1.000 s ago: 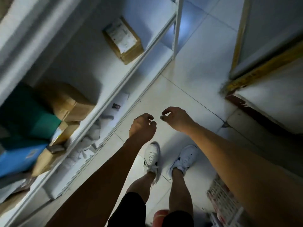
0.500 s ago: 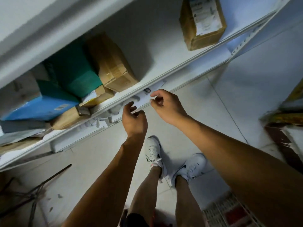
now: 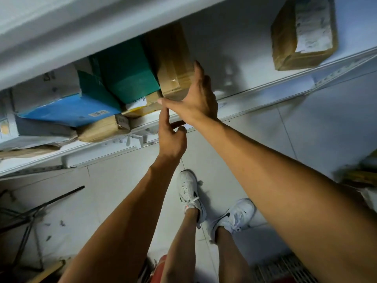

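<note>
The right hand (image 3: 196, 100), spread wide against the brown taped cardboard box (image 3: 173, 58), should draw it out level, with the loose, empty left hand (image 3: 171, 139) ready beneath.

Holds both bare arms stretched toward the far side, left arm (image 3: 126, 217) from near left, right arm (image 3: 275, 180) from near right. Spreads the right hand (image 3: 195, 99) wide, fingers (image 3: 199, 68) straight, thumb (image 3: 169, 102) out to the left. Holds the left hand (image 3: 171, 139) just nearer, forefinger (image 3: 164, 117) straight and touching that thumb, the rest loosely curled.

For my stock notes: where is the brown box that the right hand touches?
Head view, centre: the taped brown box stands on the shelf, right of the green box, the right hand against its right side.
</note>
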